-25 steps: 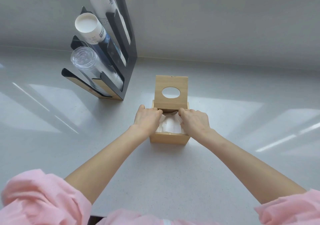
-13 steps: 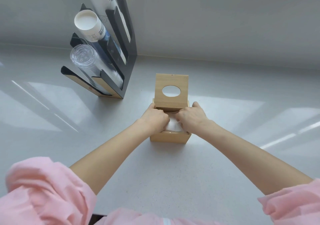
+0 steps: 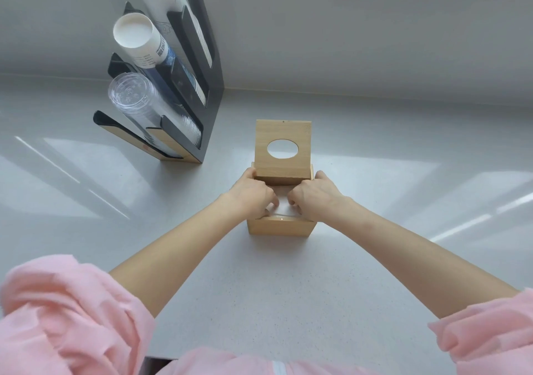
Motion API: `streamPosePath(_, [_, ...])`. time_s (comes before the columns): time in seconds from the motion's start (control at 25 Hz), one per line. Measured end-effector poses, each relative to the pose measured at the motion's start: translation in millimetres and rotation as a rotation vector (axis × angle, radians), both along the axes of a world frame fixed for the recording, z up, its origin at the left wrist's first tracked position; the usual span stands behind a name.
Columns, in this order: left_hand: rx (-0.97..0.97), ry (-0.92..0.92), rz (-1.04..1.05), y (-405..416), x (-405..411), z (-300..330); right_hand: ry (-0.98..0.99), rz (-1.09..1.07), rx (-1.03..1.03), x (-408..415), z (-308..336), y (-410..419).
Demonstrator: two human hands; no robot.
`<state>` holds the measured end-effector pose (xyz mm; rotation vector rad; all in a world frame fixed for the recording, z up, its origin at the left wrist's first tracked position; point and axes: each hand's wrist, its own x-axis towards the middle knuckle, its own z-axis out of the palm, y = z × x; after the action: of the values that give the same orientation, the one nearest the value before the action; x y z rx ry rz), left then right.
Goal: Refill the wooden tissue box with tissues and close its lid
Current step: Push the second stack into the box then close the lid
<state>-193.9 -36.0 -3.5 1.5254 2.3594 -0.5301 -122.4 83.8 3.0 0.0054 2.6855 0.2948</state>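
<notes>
Pale grey worktop against a plain grey wall, with window light streaking across it. Off to the far left there's a black cup rack holding stacks of paper cups and clear plastic cups. In the middle sits the wooden tissue box, its lid flipped up at the back, oval hole facing us. The left hand and right hand are both curled down inside the box, fingers pressing on the white tissues. Can't tell if either grip is actually pinching anything. Pink sleeves at the bottom.
</notes>
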Motion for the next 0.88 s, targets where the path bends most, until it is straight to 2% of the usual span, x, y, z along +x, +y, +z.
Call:
streamPosePath(0.28, [-0.024,-0.024,-0.012,-1.8,1.2,4.1,-0.053,0.02,-0.06,7.5,4.7,-2.1])
streamPosePath(0.4, [0.148,-0.147,0.08,-7.6,0.4,6.1,0.108,-0.053,-0.252,12.7,8.7,1.1])
streamPosePath(0.48, [0.344,-0.235,0.204,-11.9,-1.9,12.0,0.258,-0.181,-0.395,13.9,14.8,9.3])
streamPosePath(0.68, [0.766,-0.46,0.619,-19.7,-23.9,20.0,0.55,-0.684,-0.885,-3.2,23.9,38.4])
streamPosePath(0.88, [0.948,-0.535,0.974,-1.5,-49.2,21.8,0.519,-0.955,-1.126,-28.5,17.2,50.5])
